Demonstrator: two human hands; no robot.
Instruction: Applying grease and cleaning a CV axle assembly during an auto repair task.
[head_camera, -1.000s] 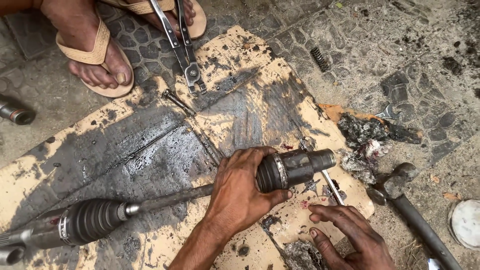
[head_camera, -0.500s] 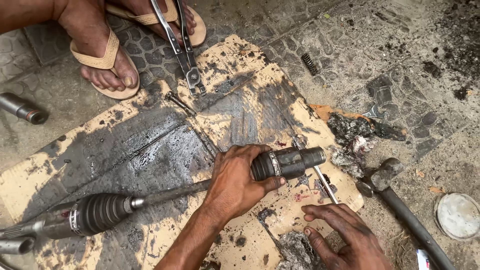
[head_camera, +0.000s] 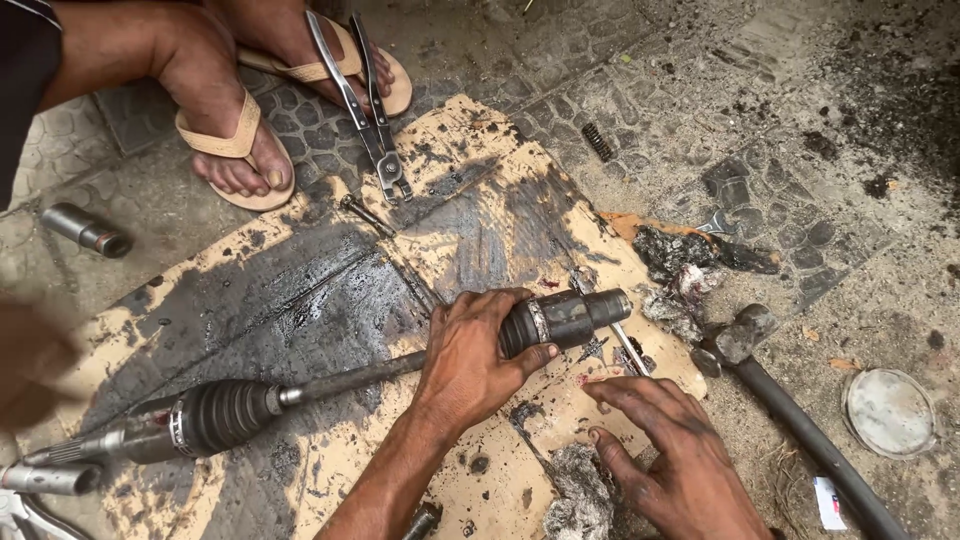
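1. Nearest, the right hand (head_camera: 668, 452) lies palm down on the greasy cardboard (head_camera: 300, 300), fingers spread wide, holding nothing, beside a wad of dirty rag (head_camera: 583, 495).
2. Just above it, the left hand (head_camera: 470, 352) is wrapped tight around the rubber boot (head_camera: 520, 328) at the near end of the axle shaft (head_camera: 345, 378), which lies across the cardboard.
3. This looks like the boot-fitting stage; the next move likely needs a steady grip and a tool.
4. Farther off: a hammer (head_camera: 745, 335), then pliers (head_camera: 365, 105) beside another person's sandalled feet (head_camera: 235, 150).

Greasy hands (head_camera: 478, 352) around axle shaft (head_camera: 330, 383)
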